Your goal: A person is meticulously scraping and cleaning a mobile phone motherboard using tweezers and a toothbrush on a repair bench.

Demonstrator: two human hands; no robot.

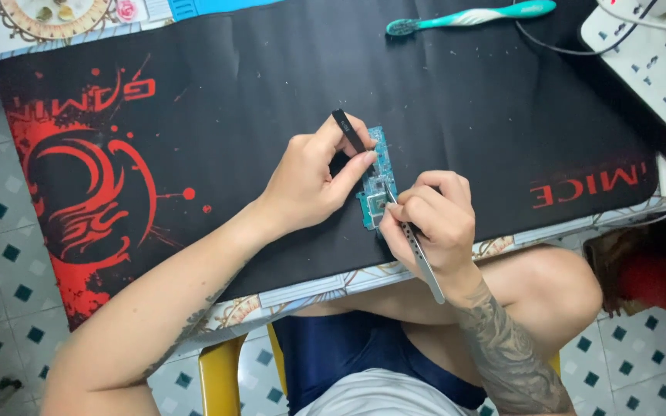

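A small blue-green circuit board (379, 166) lies on a black and red desk mat (256, 100). My left hand (314, 176) pinches a thin black tool (348, 131) and rests against the board's left edge. My right hand (429, 219) grips metal tweezers (419, 254), their tips down on a square chip near the board's lower end. Part of the board is hidden under my fingers.
A teal toothbrush (472, 15) lies at the mat's far edge. A white power strip (645, 62) with cables sits at the upper right. A patterned plate (55, 15) is at the upper left. My knees and a yellow stool (221, 374) are below the table edge.
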